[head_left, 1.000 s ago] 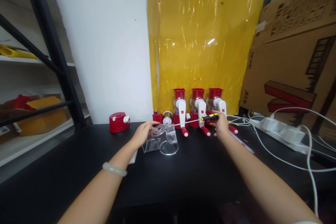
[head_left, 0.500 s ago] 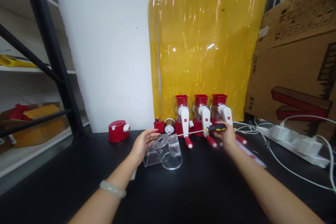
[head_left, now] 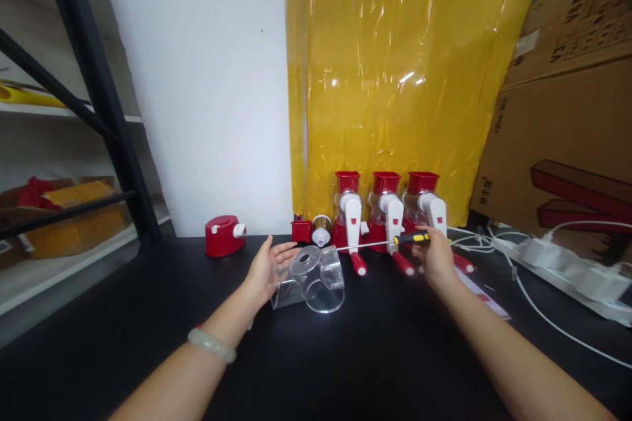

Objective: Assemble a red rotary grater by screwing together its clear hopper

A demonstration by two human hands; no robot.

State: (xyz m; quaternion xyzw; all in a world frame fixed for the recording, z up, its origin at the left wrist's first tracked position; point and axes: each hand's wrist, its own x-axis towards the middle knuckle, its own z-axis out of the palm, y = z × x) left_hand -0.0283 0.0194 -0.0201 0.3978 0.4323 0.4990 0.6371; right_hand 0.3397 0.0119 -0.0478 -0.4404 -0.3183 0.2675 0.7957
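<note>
My right hand point(head_left: 435, 255) is closed around a screwdriver point(head_left: 412, 238) with a black-and-yellow handle. Its long shaft points left, the tip close to the upper right edge of a clear plastic housing point(head_left: 323, 299). That housing has a round opening on top and a wide round mouth facing me. Against its left side rests my left hand point(head_left: 264, 271), thumb up and fingers stretched apart, partly behind the clear plastic. Just behind the housing are a metal grater drum point(head_left: 322, 231) with a white end and a small red hopper point(head_left: 301, 231).
Three red-and-white rotary graters point(head_left: 388, 210) with crank handles stand in a row at the back. A red base point(head_left: 224, 235) sits at the back left. On the right are a power strip point(head_left: 557, 276) with white cables and a big cardboard box point(head_left: 567, 118).
The thumb of my left hand has lifted and its fingers have opened out beside the housing. My right hand has shifted slightly right with the screwdriver. The view has tilted a little.
</note>
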